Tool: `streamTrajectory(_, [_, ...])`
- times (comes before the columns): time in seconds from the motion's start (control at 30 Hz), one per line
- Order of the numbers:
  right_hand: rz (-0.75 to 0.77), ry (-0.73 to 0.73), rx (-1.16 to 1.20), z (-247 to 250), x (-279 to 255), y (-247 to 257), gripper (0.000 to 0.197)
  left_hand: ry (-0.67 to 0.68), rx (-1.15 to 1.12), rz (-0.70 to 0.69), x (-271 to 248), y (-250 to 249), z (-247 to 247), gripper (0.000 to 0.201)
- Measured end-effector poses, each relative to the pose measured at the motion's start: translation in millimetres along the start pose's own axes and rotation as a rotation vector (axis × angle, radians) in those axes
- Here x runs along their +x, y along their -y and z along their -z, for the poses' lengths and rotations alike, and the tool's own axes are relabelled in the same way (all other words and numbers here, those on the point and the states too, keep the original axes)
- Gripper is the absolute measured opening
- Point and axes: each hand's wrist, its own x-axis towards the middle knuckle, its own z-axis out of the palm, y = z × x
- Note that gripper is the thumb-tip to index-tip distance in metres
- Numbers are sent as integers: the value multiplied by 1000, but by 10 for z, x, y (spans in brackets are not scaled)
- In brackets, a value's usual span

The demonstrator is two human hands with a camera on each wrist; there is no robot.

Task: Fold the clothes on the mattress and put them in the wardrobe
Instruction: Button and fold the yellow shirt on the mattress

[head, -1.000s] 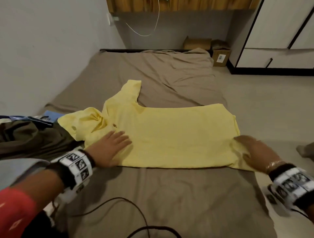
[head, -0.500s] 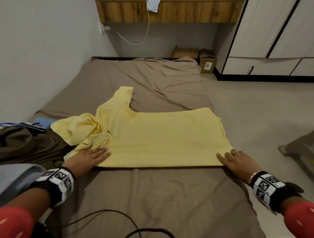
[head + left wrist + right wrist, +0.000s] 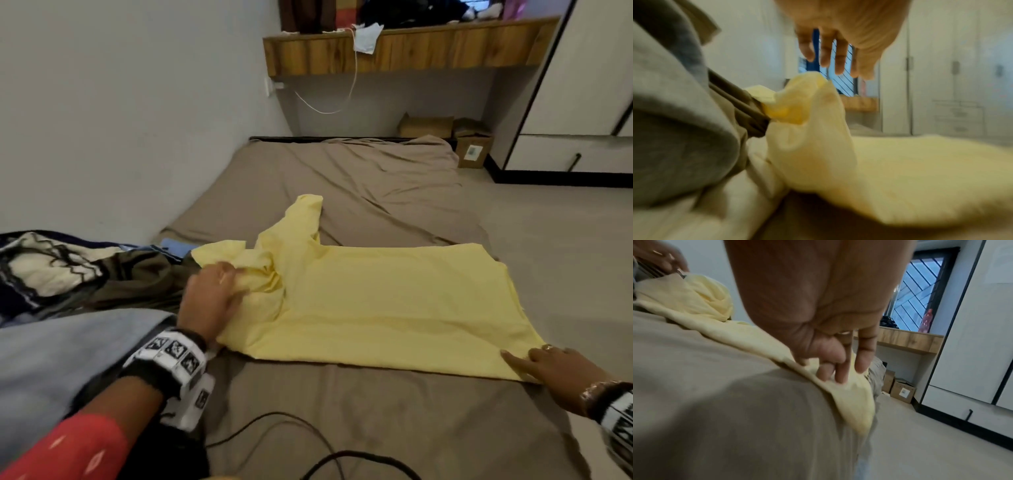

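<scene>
The left hand's fingers (image 3: 824, 53) hang loosely spread just above the bunched sleeve of the pale yellow cotton T-shirt (image 3: 394, 305); the left wrist view shows them straight and grasping nothing, though the head view cannot settle whether they already touch the cloth. The left hand (image 3: 210, 301) sits at about nine o'clock of the shirt. At five o'clock, the right hand (image 3: 555, 368) lies on the near hem corner, and the right wrist view shows its fingers (image 3: 838, 374) bent down onto the fabric with the thumb alongside, pressing or lightly pinching the edge; which of the two cannot be told.

The shirt is spread across the brown-sheeted mattress (image 3: 359, 178), its body flat, one sleeve pointing toward twelve o'clock and the other crumpled at nine. It appears only laid out or halved, so the folding is judged to be at an early stage. At nine o'clock, a heap of other garments, olive, grey and patterned dark cloth (image 3: 68, 274), lies unfolded. The white wardrobe with black trim (image 3: 582, 102) stands at two o'clock, doors closed, and nothing folded is seen near it. Most of the task is still left.
</scene>
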Motion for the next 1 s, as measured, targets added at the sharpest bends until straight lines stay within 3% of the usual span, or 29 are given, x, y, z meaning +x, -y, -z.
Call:
streamTrajectory(0.07, [-28,220,129,233,34,31,51,39,-106,423,148,120,133,53])
streamTrajectory(0.1, [-33,219,185,356,89,81,44,158,-190,567,225,144,192,67])
streamTrajectory(0.13, [-29,175,230,454,170,121,44,320,-224,615,300,174,190,77])
streamTrajectory(0.2, [-7,71,322,687,381,263,47,659,-126,577,416,181,168,74])
streamTrajectory(0.23, [26,20,365,821,488,359,46,731,-38,547,467,151,157,60])
streamTrajectory(0.27, [66,-31,412,961,592,463,43,710,22,528,516,97,188,46])
streamTrajectory(0.33, [145,-112,555,1263,739,657,40,494,18,525,625,29,231,29])
streamTrajectory(0.43, [219,-263,974,1655,937,879,41,244,-69,321,756,-154,338,29])
streamTrajectory(0.5, [225,-278,1404,1841,1043,1005,61,281,-218,-6,773,-321,357,44])
streamTrajectory(0.57, [249,-149,1901,1923,1113,1142,74,443,-369,-244,737,-471,363,76])
streamTrajectory(0.6, [277,-81,2094,1905,1152,1200,76,473,-492,-213,710,-482,369,84])
streamTrajectory(0.7, [309,-13,2403,1725,1227,1292,74,346,-823,169,561,-219,335,69])
streamTrajectory(0.73, [262,-52,2431,1646,1252,1295,65,405,-807,243,475,-91,287,62])
streamTrajectory(0.8, [145,-132,2433,1492,1293,1273,58,713,-638,245,266,72,185,52])
streamTrajectory(0.87, [73,-222,2475,1359,1298,1187,49,1026,-474,273,80,120,32,74])
streamTrajectory(0.9, [55,-283,2511,1302,1282,1128,41,1090,-400,294,8,130,-50,78])
streamTrajectory(0.97, [51,-421,2671,1194,1214,1001,23,1060,-258,270,-60,170,-195,69])
streamTrajectory(1.0, [47,-508,2786,1119,1177,932,24,1041,-193,259,-62,199,-246,63])
